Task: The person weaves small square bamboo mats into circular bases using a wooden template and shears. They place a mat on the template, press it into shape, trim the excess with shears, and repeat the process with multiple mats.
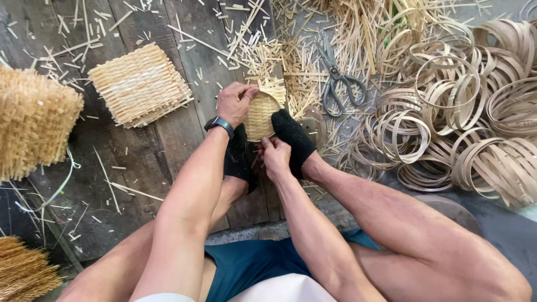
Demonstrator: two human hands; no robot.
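Observation:
A small round woven bamboo piece (262,114) sits between my two black-socked feet (293,137). My left hand (235,102) grips its upper left rim, fingers curled over the edge; a dark watch (219,124) is on that wrist. My right hand (275,156) pinches the piece's lower edge from below. A square corner of the weave sticks out at its upper right.
A stack of square woven mats (140,84) lies to the left, a thicker stack (33,120) at the far left. Scissors (337,78) lie on bamboo scraps above the feet. Many bamboo strip hoops (464,112) pile up on the right. Wooden planks (168,140) form the floor.

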